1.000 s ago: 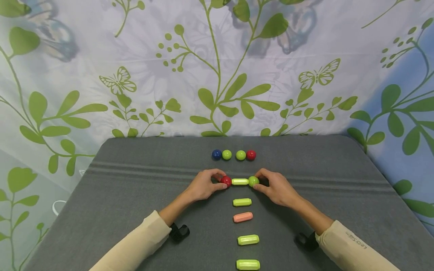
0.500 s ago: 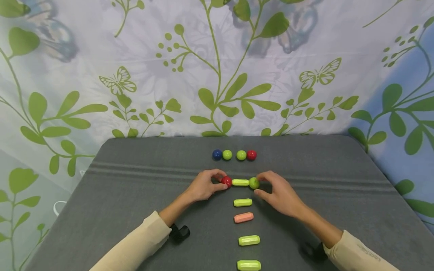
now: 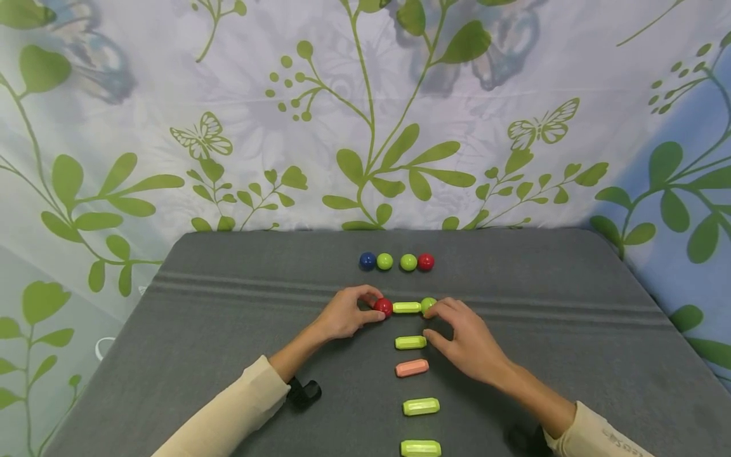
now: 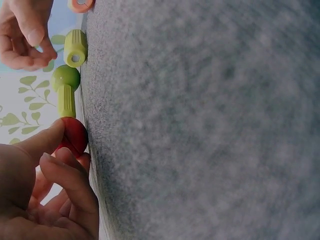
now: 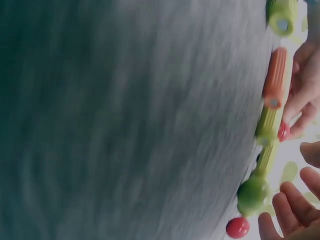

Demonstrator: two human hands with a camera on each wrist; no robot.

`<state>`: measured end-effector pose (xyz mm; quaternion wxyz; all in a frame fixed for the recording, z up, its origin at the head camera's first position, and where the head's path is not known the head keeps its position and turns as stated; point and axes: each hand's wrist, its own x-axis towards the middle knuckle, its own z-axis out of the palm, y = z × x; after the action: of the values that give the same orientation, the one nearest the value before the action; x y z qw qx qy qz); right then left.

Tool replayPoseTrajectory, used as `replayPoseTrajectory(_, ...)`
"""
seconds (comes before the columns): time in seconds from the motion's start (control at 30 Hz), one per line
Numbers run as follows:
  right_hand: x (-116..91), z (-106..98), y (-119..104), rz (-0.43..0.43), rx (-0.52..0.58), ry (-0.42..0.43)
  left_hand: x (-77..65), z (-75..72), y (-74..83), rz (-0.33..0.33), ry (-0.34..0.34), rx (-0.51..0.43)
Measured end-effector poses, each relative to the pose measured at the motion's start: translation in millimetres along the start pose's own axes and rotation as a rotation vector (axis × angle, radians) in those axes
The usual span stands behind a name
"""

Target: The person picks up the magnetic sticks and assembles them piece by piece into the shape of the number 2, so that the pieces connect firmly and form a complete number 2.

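Joints at risk: the row of red ball (image 3: 384, 308), green bar (image 3: 407, 308) and green ball (image 3: 428, 305) could kink or part if the left hand (image 3: 342, 314) twisted its end while the other end went unsupported.
Far ball at risk: a weak join and a brush from the right hand (image 3: 471, 343) might set the green ball rolling.
Loose bar at risk: the right thumb is close to the nearest loose bar (image 3: 410, 343), so a careless sweep could knock it askew.
Row's looks: glossy red ball, ribbed yellow-green bar, shiny green ball, end to end in a nearly straight line; the joins are too small to judge.
Row's place: crosswise on the grey desk (image 3: 571, 343), between the two hands.
Left hand: thumb and fingers pinch the red ball.
Right hand: fingers spread, holding nothing, beside the green ball; they overlap it in the head view, but the left wrist view shows a gap.
Nearer the person: below that loose bar, an orange bar (image 3: 412, 368) and two more green ones (image 3: 421, 407).
Beyond the row: a blue ball (image 3: 368, 261) beside a green one, then another green beside a red.
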<state>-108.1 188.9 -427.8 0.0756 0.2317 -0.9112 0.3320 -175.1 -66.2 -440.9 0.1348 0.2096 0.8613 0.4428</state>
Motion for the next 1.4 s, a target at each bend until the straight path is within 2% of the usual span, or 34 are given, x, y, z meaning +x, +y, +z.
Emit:
replayPoseTrajectory(0.23, -3, 8, -6, 0.057, 0.08, -0.117, -0.4, 0.3, -0.6, -0.001, -0.008, -0.015)
replayPoseTrajectory(0.47, -3, 9, -4, 0.072, 0.076, -0.173, -0.7, -0.7, 0.9, -0.001, -0.011, -0.017)
replayPoseTrajectory(1.2, -12, -9, 4, 0.079, -0.001, -0.189, -1.4, -1.6, 0.3, -0.018, -0.035, -0.063)
replayPoseTrajectory(1.4, -9, -4, 2, 0.035, -0.02, -0.225, -1.7, -1.7, 0.1, -0.016, -0.033, -0.066)
